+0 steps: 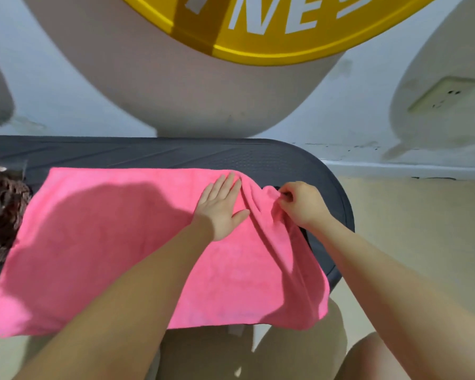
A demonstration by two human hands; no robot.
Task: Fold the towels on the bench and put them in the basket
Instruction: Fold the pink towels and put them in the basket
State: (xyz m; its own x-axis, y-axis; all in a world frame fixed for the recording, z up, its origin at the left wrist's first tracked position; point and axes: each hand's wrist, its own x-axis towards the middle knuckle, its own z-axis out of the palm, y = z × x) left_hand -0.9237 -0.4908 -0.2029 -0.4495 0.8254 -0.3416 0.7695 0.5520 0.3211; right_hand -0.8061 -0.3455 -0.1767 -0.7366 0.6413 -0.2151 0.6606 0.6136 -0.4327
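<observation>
Pink towel [99, 242] lies spread across the dark bench [258, 156], filling the frame's lower middle; left hand [221, 208] presses flat on it, fingers straight; right hand [299, 202] pinches its bunched far-right edge; brown cloth [0, 215] at left edge.

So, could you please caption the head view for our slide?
Left hand flattens pink towel on bench; right hand pinches its edge.

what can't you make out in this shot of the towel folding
- Basket: none in the head view, so its place cannot be told.
- Brown fabric: cut off by the left edge; cannot tell what it is.
- Bench: mostly hidden under the pink towel.
- Towel corner: bunched inside the right hand, so its edge is hidden.
- Towel beneath the flat left hand: covered by palm and forearm.
</observation>
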